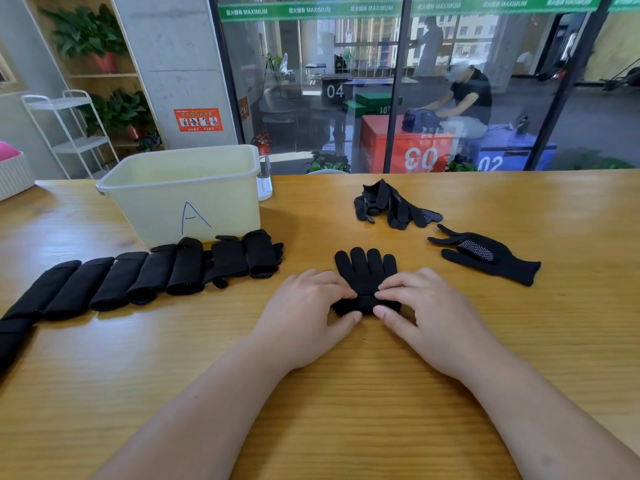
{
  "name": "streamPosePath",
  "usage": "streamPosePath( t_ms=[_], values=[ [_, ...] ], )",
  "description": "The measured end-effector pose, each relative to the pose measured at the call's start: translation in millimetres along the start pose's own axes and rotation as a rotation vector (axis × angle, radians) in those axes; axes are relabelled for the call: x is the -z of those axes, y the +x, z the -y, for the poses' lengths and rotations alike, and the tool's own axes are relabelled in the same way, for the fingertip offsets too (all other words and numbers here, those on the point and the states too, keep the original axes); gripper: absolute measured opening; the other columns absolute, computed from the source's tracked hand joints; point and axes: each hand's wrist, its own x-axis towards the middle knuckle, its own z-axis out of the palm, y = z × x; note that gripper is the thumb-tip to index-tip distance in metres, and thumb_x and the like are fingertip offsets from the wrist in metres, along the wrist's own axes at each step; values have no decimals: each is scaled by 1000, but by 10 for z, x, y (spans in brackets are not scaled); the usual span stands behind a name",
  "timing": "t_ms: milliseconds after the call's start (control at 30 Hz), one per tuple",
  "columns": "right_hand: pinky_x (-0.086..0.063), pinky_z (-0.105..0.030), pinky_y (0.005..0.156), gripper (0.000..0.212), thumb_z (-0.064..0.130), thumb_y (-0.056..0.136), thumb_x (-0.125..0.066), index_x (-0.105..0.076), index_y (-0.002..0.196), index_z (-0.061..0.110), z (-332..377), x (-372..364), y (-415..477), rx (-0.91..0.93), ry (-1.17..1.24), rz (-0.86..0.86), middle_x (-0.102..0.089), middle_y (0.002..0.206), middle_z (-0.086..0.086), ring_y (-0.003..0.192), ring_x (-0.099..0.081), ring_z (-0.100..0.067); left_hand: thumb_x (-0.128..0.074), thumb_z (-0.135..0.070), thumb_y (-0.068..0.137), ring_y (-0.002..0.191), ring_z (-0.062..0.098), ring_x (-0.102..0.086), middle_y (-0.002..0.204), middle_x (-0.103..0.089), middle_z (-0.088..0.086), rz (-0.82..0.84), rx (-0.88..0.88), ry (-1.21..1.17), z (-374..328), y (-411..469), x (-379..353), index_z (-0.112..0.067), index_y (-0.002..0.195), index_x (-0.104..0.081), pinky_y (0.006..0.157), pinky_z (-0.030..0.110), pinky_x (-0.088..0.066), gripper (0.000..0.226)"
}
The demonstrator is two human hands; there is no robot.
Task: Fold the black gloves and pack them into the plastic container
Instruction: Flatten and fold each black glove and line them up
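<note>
Centrally, a black glove [365, 271] is lying flat on the surface [346, 393], with its fingers pointing away from the person and its cuff end turned over into a thick roll at the near side. The left hand [304, 306] is pinching the left part of that roll between thumb and fingertips. The right hand [426, 306] is pinching the right part in the same manner, so both hands are closing narrowly on the glove. To the right, a single glove [485, 254] is lying spread out with its dotted palm up, well apart. Behind it, a loose heap of gloves [394, 206] is resting. To the left, a row of folded gloves [138, 278] is running from the left edge to the front of the plastic container [183, 192], which is standing upright and marked "A".
</note>
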Motion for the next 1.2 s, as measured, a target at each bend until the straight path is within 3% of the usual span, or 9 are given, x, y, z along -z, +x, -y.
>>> streamPosePath(
  t_ms=[67, 200, 400, 533, 667, 833, 1033, 1200],
  values=[
    [-44, -21, 92, 46, 65, 98, -55, -64, 137, 43, -5, 2, 0, 11, -28, 46, -51, 132, 36, 122, -41, 4, -62, -60, 98, 120, 2, -52, 134, -61, -25, 22, 4, 10, 11, 4, 11, -39, 137, -67, 106, 34, -46, 45],
    [-43, -20, 92, 48, 65, 95, -62, -62, 139, 45, -20, -14, 16, 0, 5, 54, -50, 133, 38, 120, -40, 6, -62, -46, 104, 123, 5, -52, 133, -64, -22, -6, 18, -11, 10, 19, 10, -37, 136, -68, 107, 36, -46, 34],
    [-46, -26, 96, 38, 49, 97, -70, -67, 134, 44, -31, -8, 15, -53, 90, 4, -55, 126, 35, 116, -44, 4, -59, -44, 107, 112, 0, -51, 118, -68, -24, -25, 111, -181, 24, 24, 28, -37, 126, -72, 103, 31, -47, 24],
    [-36, -14, 84, 31, 47, 102, -63, -66, 133, 48, -38, -15, 23, -97, 114, -15, -58, 113, 32, 105, -47, 5, -74, -53, 95, 113, -7, -50, 107, -59, -34, -10, 150, -263, 44, -15, 29, -44, 130, -64, 98, 17, -43, 38],
    [-36, -12, 78, 26, 49, 101, -64, -64, 126, 56, -68, 4, 15, -205, 276, -36, -60, 105, 24, 102, -54, 4, -73, -47, 98, 118, -3, -56, 114, -69, -28, -37, 207, -331, 55, -11, 11, -48, 136, -54, 100, 22, -43, 43],
    [-36, -5, 74, 26, 50, 98, -70, -65, 123, 50, -74, -15, 44, -294, 449, -72, -75, 97, 26, 98, -60, 16, -66, -49, 102, 95, -3, -66, 108, -75, -24, -20, 272, -426, 21, 2, 20, -48, 136, -53, 87, 23, -54, 37],
    [-38, -13, 78, 30, 58, 96, -68, -62, 123, 46, -52, -57, 102, -341, 470, -97, -76, 84, 29, 98, -63, 8, -64, -48, 104, 91, -4, -65, 91, -75, -22, -54, 330, -475, -6, 40, -27, -46, 133, -56, 84, 22, -52, 31],
    [-44, -18, 70, 22, 54, 95, -73, -68, 113, 41, -21, -100, 150, -341, 341, -171, -72, 74, 18, 77, -64, 3, -69, -44, 101, 87, 2, -63, 95, -67, -19, -119, 347, -440, -17, 66, -80, -42, 125, -62, 83, 26, -56, 25]
  ],
)
